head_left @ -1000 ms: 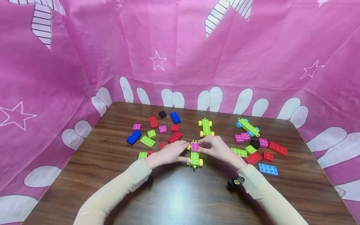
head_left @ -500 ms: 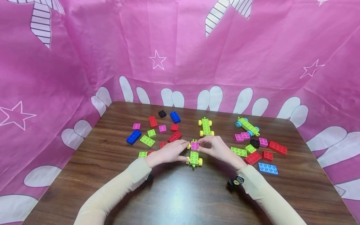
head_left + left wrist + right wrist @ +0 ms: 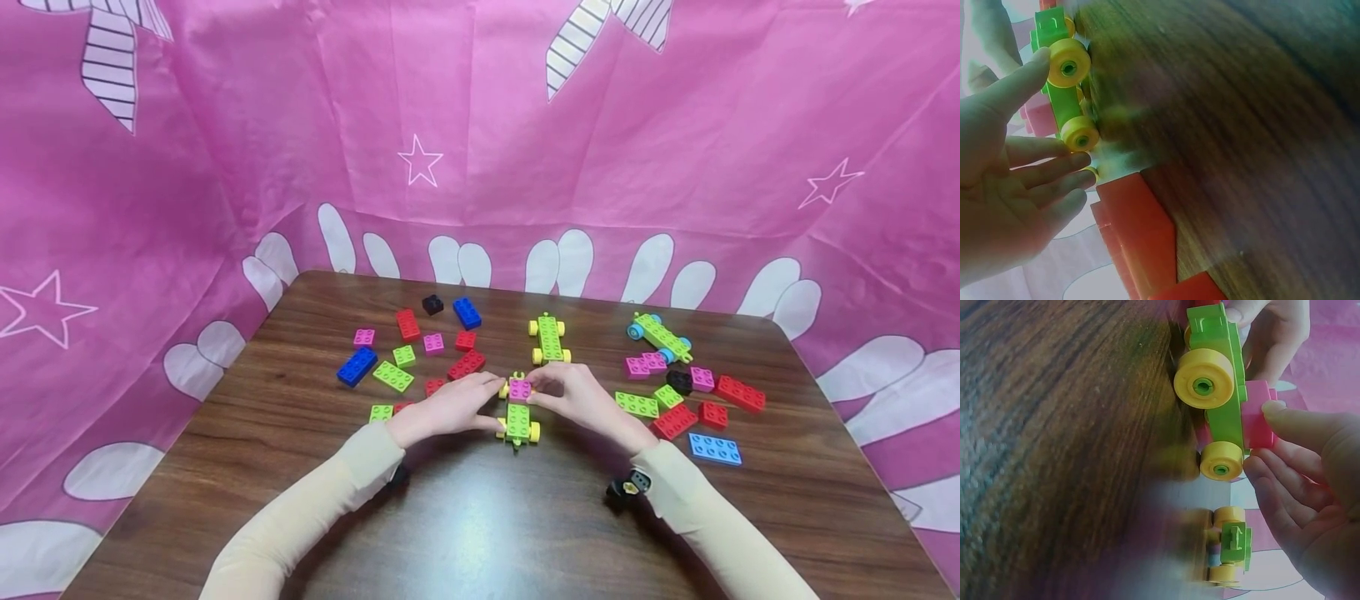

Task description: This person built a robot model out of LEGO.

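Pinching pink brick (image 3: 520,388) onto green cart (image 3: 518,422) (both hands (image 3: 450,406)).

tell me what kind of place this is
Probably a tabletop set up for toy-brick building, not an ordinary room: a wooden table strewn with bricks, a pink star-printed cloth hung around it, and both hands at a green wheeled base topped with a pink brick.
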Demonstrator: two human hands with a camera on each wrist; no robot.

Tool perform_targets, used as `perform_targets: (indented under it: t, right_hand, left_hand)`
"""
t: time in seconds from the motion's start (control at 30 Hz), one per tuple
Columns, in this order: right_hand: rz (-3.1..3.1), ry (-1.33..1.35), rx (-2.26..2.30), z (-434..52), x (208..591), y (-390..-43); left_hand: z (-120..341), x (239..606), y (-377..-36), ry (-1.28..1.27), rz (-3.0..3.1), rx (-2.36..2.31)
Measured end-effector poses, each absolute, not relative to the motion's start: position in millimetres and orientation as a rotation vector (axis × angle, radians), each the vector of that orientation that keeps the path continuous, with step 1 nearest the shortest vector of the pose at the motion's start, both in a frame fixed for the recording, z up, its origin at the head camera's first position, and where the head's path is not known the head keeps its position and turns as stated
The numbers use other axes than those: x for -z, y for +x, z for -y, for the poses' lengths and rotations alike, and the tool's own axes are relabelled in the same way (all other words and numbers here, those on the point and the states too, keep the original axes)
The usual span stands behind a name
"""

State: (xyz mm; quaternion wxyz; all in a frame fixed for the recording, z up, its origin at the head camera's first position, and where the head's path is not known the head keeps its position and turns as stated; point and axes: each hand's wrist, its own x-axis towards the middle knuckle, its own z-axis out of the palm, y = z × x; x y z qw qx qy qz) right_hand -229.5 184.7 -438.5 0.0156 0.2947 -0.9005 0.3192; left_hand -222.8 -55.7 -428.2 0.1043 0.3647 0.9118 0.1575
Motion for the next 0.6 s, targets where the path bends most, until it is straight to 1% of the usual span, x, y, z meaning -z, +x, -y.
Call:
perform_targets:
  t: [0.6]
  right_hand:
    - [2.814,0.931,-0.963,-185.6,438.2,-229.1]
  left_hand:
    - [56.1,429.2,-221.9,1.067,-2.689,-0.486]
